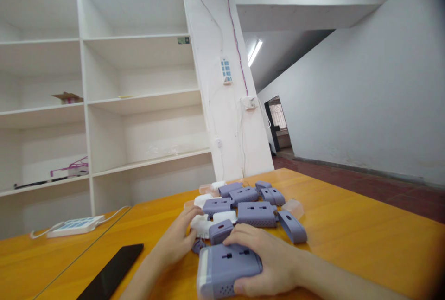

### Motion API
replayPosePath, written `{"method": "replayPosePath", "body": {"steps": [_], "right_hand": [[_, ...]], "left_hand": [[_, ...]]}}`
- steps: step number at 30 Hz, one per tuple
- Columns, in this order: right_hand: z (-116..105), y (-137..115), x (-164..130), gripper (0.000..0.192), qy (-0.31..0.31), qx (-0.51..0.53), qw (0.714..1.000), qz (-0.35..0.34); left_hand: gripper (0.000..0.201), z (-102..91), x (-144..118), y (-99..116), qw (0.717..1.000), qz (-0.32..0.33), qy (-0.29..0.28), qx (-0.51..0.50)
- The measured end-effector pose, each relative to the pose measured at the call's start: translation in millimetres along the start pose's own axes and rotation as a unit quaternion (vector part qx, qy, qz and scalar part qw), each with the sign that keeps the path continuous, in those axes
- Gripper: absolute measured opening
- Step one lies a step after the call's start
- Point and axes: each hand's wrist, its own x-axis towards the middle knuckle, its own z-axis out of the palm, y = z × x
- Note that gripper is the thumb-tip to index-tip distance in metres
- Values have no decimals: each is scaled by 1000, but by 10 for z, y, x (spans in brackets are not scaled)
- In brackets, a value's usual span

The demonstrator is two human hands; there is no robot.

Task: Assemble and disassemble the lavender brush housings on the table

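Observation:
My right hand (pixel 269 260) grips a purple boxy adapter housing (pixel 224 270) with a white end cap, low at the table's near edge. My left hand (pixel 175 239) rests on the orange table (pixel 347 239) with its fingers on a small white part (pixel 201 226) at the edge of a pile. The pile (pixel 248 207) holds several purple housings, white pieces and clear caps just beyond both hands.
A black phone (pixel 113 272) lies flat at the near left. A white power strip (pixel 74 226) with its cable sits on the neighbouring table. White shelves (pixel 104 105) and a pillar stand behind; open floor runs to the right.

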Motion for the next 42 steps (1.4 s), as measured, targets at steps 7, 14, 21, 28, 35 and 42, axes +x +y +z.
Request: {"method": "replayPosePath", "body": {"steps": [7, 14, 21, 28, 35, 42], "right_hand": [[-22, -49, -3, 30, 45, 18, 999, 16], [39, 45, 75, 30, 112, 39, 992, 44], [68, 184, 131, 35, 154, 46, 984, 80], [73, 245, 162, 38, 163, 59, 980, 101], [41, 183, 149, 32, 162, 52, 980, 104], [29, 142, 156, 27, 160, 33, 982, 96]], "left_hand": [[23, -177, 18, 345, 999, 6, -15, 38], [22, -185, -32, 288, 996, -74, -39, 34], [24, -127, 5, 371, 994, -80, -74, 12], [21, -113, -8, 246, 993, -99, -61, 4], [24, -313, 28, 149, 994, -99, 0, -52], [38, -380, 108, 166, 979, -105, 103, -142]]}}
